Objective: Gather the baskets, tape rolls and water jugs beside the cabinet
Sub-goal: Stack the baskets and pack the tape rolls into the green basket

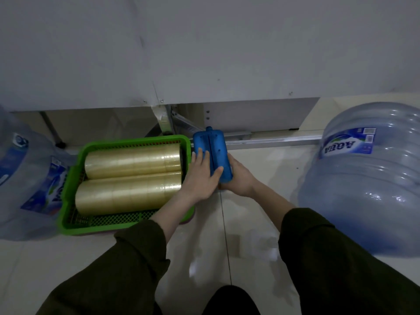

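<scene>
Blue case (218,144): hard moulded plastic with a centre seam and a small nub at the far end. Looks light and stiff, slightly slick, so best taken by the long edges, as it is now. It sits tilted over the floor (268,160), just right of the basket (136,140) and in front of the cabinet (204,53) base. Left hand (200,178) lies flat on top, fingers straight, pressing rather than grasping. Right hand (241,178) cups the near right edge with the thumb along the side. Its fingers are hidden underneath, so I judge it a grip. The basket is green mesh plastic holding two long stacks of clear tape rolls (134,160) lying sideways. Loaded like that it is probably heavy and bendy, so lift by both rims or slide it. Left jug (27,178) touches the basket; right jug (368,183) stands apart. Both are big, pale blue and ribbed. Fill level unclear; likely light if empty but bulky, so take them by the neck, which is out of frame.
</scene>
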